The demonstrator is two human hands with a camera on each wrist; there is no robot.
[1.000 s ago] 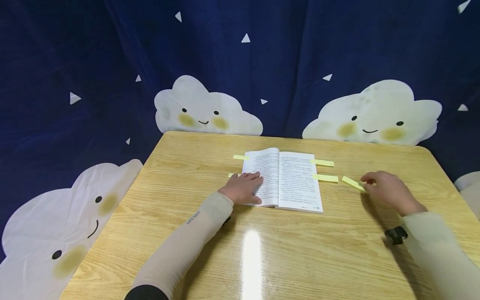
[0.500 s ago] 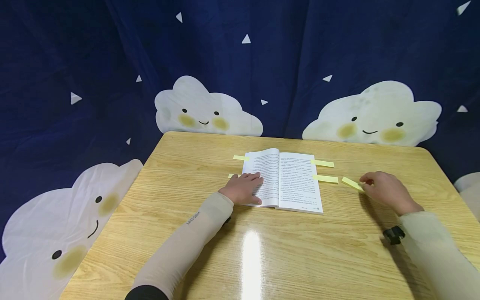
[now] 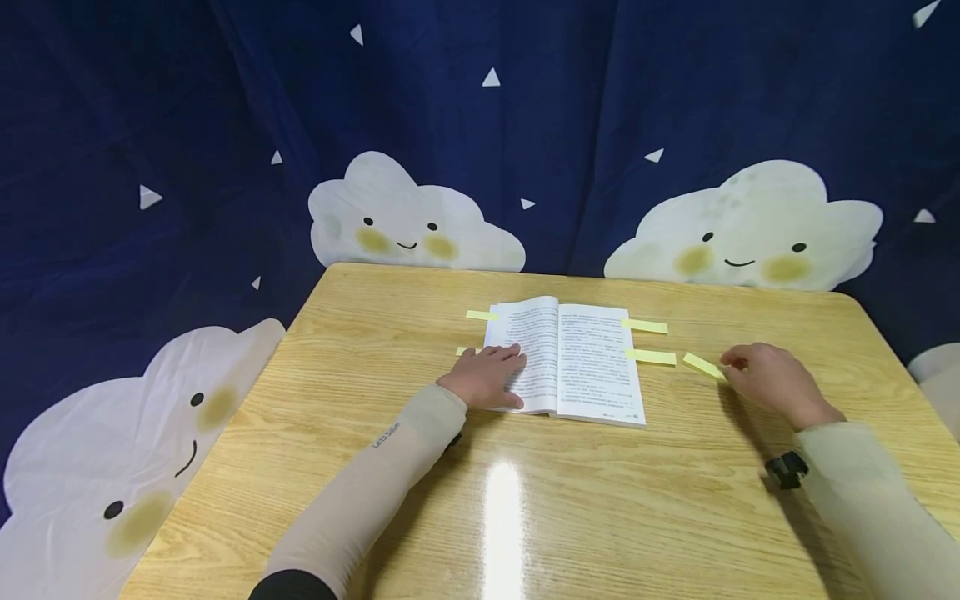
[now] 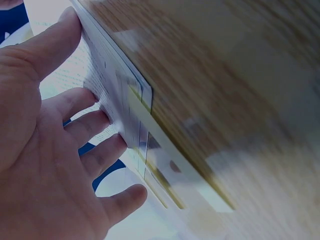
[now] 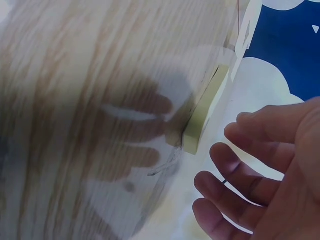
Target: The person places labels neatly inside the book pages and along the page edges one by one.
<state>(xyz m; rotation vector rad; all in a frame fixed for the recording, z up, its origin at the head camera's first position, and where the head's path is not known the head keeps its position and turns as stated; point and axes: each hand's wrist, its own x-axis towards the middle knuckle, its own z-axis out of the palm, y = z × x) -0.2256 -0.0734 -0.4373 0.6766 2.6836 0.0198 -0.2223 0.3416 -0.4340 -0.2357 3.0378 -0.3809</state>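
An open book lies on the wooden table, pages up. My left hand rests on its left page, fingers spread, near the lower left corner. Yellow sticky strips stick out past both side edges, among them a lower right sticky strip and an upper right sticky strip. To the right of the book lies a thin pad of yellow sticky notes, set at a slant. My right hand hovers at its near end with loosely curled fingers. In the right wrist view those fingers are apart from the pad.
The wooden table has a bright light reflection at the front middle. Behind it hangs a dark blue curtain with white clouds and triangles. Another sticky strip sticks out at the book's upper left.
My right hand has shifted very slightly left beside the sticky note pad. The left hand and the book have stayed in place.
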